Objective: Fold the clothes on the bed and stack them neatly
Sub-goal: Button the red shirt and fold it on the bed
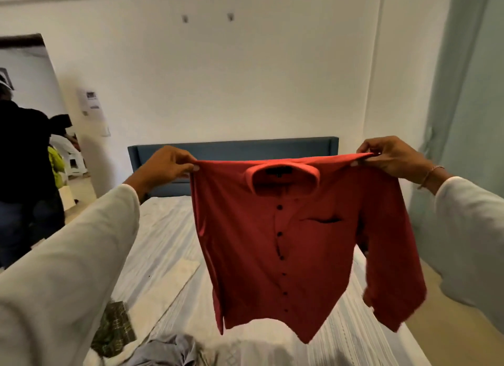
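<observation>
Overhead of the bed (174, 245), a red shirt (300, 245) hung in the air, front facing the camera, buttons closed down the placket, collar up top. Left hand (166, 165) pinched the shirt's one shoulder seam — thumb and fingertips pressed together on the fabric edge, cloth sticking out just past the fingers. Right hand (392, 158) pinched the other shoulder the same way, fingers curled over the top edge, thumb under. Shirt stretched taut between both hands, hem dangling above the bed without touching it; one sleeve hung loose off the right-hand side. On the bed below the shirt's hem lay a grey garment (166, 350), crumpled, and beside that — toward the left sleeve — a dark plaid cloth (114, 330). Blue headboard (231, 147) stood behind the shirt.
</observation>
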